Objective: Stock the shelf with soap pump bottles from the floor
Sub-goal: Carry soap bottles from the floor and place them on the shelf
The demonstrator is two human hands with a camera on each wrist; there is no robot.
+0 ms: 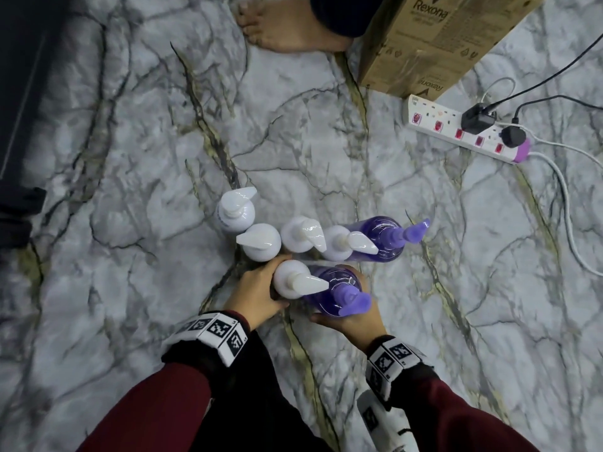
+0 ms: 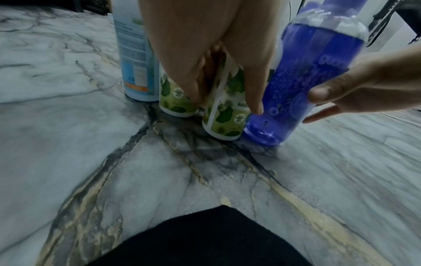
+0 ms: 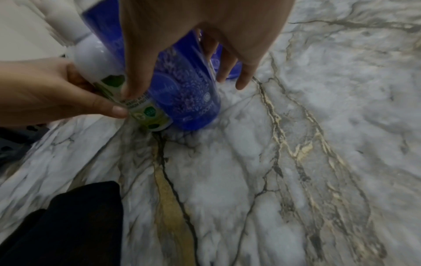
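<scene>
Marble floor (image 1: 130, 288) with power strip (image 1: 463, 130), carton (image 1: 434, 44); left hand (image 1: 257, 291) gripping white bottle (image 1: 288, 278), right hand (image 1: 355, 321) purple bottle (image 1: 332, 288).

Veined marble floor (image 1: 130, 288) under clustered pump bottles (image 1: 261, 241), cardboard box (image 1: 440, 44), power strip (image 1: 463, 130).

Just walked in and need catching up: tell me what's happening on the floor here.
A person is crouched over soap pump bottles on the marble floor. The left hand grips a white bottle, the right hand a purple bottle. Four more white bottles and another purple one stand just beyond. No shelf is in view.
</scene>
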